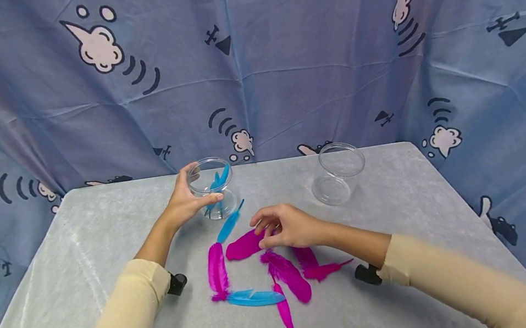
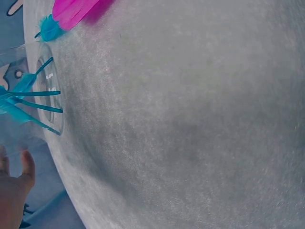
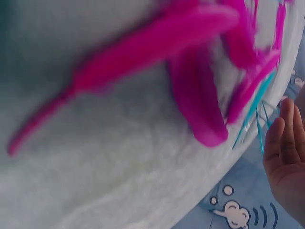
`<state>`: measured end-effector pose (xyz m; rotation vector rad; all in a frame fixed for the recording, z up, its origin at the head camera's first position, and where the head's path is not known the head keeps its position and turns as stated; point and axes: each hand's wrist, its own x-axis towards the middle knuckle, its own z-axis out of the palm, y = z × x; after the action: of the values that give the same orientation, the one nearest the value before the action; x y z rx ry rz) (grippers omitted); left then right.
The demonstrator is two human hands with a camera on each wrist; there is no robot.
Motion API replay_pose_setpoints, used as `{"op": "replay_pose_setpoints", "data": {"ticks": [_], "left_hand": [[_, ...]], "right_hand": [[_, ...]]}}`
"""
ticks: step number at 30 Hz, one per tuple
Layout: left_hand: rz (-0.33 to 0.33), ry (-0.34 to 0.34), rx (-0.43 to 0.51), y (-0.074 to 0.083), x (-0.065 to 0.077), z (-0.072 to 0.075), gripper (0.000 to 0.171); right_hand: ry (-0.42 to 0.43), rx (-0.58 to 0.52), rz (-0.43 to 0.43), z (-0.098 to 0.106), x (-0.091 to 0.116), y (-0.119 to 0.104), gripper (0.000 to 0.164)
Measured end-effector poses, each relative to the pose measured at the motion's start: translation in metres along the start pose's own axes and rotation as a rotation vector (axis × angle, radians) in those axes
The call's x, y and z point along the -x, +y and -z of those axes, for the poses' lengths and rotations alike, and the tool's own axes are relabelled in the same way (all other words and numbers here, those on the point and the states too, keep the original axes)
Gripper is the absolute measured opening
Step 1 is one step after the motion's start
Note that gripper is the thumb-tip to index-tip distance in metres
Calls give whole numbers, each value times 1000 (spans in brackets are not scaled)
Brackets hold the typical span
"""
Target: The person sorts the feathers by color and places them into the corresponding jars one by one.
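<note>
My left hand (image 1: 184,201) grips a clear plastic cup (image 1: 231,176) at the far left of the table, thumb across its front and fingers round its far side. Blue feathers (image 1: 216,183) stand inside, their quills (image 2: 45,93) pointing down to the base in the left wrist view. My right hand (image 1: 295,227) hovers over the magenta feathers with loosely bent fingers and nothing between them. Close below its fingertips lies a broad magenta feather (image 1: 243,246). A loose blue feather (image 1: 228,227) lies just in front of the cup.
A second clear cup (image 1: 331,192) stands at the back right. Nearer me lie a magenta feather (image 1: 216,270) at left, a blue feather (image 1: 254,298) and a fluffy magenta feather (image 1: 292,277), with more magenta ones beside it. A patterned blue curtain (image 1: 266,113) hangs behind the table (image 1: 103,235).
</note>
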<state>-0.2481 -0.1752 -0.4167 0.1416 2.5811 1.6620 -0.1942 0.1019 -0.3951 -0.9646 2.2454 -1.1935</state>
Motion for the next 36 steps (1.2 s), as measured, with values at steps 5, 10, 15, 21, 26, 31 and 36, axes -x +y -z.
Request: {"op": "replay_pose_setpoints", "data": {"ticks": [5, 10, 15, 21, 26, 31, 36], "left_hand": [[-9, -2, -1, -1, 0, 1, 102], [-20, -4, 0, 0, 0, 1, 102], [-14, -2, 0, 0, 0, 0, 102], [-11, -4, -3, 0, 1, 1, 103], [-11, -2, -1, 0, 1, 1, 102], [-14, -4, -3, 0, 0, 1, 102], [-10, -3, 5, 0, 0, 0, 101]], "right_hand": [[-50, -49, 1, -14, 11, 1, 40], [-99, -117, -1, -28, 21, 3, 42], [-140, -134, -29, -37, 27, 5, 43], [-182, -108, -22, -44, 33, 12, 40], [-212, -89, -2, -49, 36, 14, 38], [-212, -13, 36, -52, 39, 14, 39], [-223, 81, 56, -54, 40, 12, 39]]}}
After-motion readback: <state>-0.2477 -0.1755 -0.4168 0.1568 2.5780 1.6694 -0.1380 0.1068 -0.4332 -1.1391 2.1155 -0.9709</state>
